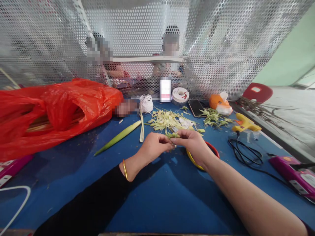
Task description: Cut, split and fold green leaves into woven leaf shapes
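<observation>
Both hands meet over the middle of the blue table (147, 206). My left hand (156, 146), with a gold bangle at the wrist, is closed in a pinch on a small green leaf piece (173, 135). Thumb and fingers of my right hand (190, 141) pinch the same piece from the other side; its exact shape is partly hidden. Under my right hand lie scissors with red and yellow handles (213, 148). Just beyond the fingers is a pile of pale green leaf strips (162, 119). A long green pointed leaf (118, 137) lies to the left.
A red plastic bag (98, 95) fills the left. Farther back stand white string (146, 104), a ribbon spool (180, 95), a lit phone (165, 90) and a dark phone (196, 108). To the right are small leaf pieces (214, 118), tissues (220, 103) and a corded yellow glue gun (246, 123).
</observation>
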Demonstrator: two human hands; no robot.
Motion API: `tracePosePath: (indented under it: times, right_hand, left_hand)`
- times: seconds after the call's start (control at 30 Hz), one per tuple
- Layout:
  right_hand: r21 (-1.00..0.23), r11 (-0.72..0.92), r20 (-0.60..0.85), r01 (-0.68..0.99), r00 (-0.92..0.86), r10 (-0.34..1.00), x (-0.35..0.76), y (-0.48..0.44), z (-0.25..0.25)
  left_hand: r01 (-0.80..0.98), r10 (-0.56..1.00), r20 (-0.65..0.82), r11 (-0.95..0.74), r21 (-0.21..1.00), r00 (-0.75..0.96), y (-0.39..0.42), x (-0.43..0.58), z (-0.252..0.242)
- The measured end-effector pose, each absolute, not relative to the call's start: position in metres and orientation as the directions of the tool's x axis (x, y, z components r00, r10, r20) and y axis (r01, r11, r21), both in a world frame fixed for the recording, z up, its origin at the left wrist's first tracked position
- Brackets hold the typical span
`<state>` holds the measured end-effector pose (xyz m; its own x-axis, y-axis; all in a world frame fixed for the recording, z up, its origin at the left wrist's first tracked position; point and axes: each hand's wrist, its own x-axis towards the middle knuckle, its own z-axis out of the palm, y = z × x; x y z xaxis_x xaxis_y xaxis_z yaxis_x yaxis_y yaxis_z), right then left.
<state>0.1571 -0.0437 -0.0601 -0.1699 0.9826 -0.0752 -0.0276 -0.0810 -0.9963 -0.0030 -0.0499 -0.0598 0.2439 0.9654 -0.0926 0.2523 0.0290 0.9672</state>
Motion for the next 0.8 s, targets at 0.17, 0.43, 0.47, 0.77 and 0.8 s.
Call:
tracePosePath:
  times: [0.17,0.43,0.47,0.77,0.8]
  right_hand:
    - [-0.995,-0.085,-0.076,-0.051,-0.165,0.983,0.156,-0.043,-0.06]
    - [-0.984,-0.154,-0.136,-0.086,-0.184,0.973,0.157,-0.045,-0.057]
    - [-0.983,-0.155,-0.136,-0.096,-0.18,0.974,0.157,-0.044,-0.056]
    - [-0.979,-0.146,-0.123,-0.14,-0.163,0.979,0.162,-0.041,-0.05]
    - [-0.979,-0.147,-0.124,-0.142,-0.159,0.979,0.162,-0.041,-0.051]
  left_hand:
    - [0.224,0.963,-0.123,0.068,0.972,0.241,-0.051,-0.002,-0.059]
    - [0.316,0.965,-0.015,-0.07,0.946,0.26,-0.05,-0.005,-0.059]
    - [0.279,0.961,-0.03,-0.049,0.959,0.273,-0.051,-0.005,-0.058]
    - [0.043,0.946,-0.182,0.177,0.983,0.269,-0.049,-0.002,-0.058]
    - [0.051,0.949,-0.179,0.172,0.984,0.259,-0.049,-0.002,-0.058]
